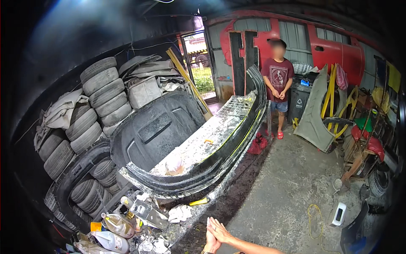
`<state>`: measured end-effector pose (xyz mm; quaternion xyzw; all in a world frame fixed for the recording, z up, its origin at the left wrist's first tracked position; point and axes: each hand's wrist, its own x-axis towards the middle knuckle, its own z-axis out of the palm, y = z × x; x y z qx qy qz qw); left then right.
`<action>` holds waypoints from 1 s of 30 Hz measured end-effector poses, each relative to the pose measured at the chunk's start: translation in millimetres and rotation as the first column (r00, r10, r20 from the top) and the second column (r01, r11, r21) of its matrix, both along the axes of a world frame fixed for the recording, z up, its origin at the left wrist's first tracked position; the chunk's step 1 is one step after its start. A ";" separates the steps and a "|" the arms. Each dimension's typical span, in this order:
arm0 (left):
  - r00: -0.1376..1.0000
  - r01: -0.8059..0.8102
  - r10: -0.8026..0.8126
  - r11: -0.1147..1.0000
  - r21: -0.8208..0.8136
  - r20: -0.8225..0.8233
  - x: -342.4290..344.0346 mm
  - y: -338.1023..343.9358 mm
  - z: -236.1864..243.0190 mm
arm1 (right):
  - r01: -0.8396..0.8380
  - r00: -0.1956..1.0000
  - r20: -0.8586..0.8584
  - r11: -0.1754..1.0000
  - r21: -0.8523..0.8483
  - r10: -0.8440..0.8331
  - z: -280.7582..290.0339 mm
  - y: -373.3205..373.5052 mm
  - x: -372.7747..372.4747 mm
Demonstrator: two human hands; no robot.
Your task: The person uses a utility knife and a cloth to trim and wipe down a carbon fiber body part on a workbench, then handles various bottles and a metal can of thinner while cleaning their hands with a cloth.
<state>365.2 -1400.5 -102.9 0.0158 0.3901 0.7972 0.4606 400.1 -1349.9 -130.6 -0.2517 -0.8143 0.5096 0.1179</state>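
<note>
My left hand (pixel 210 239) and my right hand (pixel 219 231) meet palm to palm at the lower middle, fingers stretched out. Neither visibly holds anything. Beyond them, a long black curved car bumper (pixel 203 167) rests along a white-spattered bench (pixel 186 143). A yellow-handled tool (pixel 199 201) and a crumpled white cloth (pixel 180 213) lie near the bench's close end, left of my hands. Beside these are a metal can (pixel 149 213), a jug of amber liquid (pixel 118 225) and a white jug (pixel 111 241).
A person (pixel 277 80) in a maroon shirt stands past the bench's far end, beside a dark bin (pixel 298 103). Stacked tyres (pixel 105 91) and a black car hood (pixel 158 122) fill the left. A grey fender (pixel 315 116) leans at right; a yellow cord (pixel 312 224) lies on the floor.
</note>
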 end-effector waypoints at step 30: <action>-0.444 -0.339 -0.678 0.732 -0.591 -0.586 -72.7 -6.1 20.4 | 0.162 0.844 -0.321 0.775 -0.611 -0.429 14.9 39.6 -34.5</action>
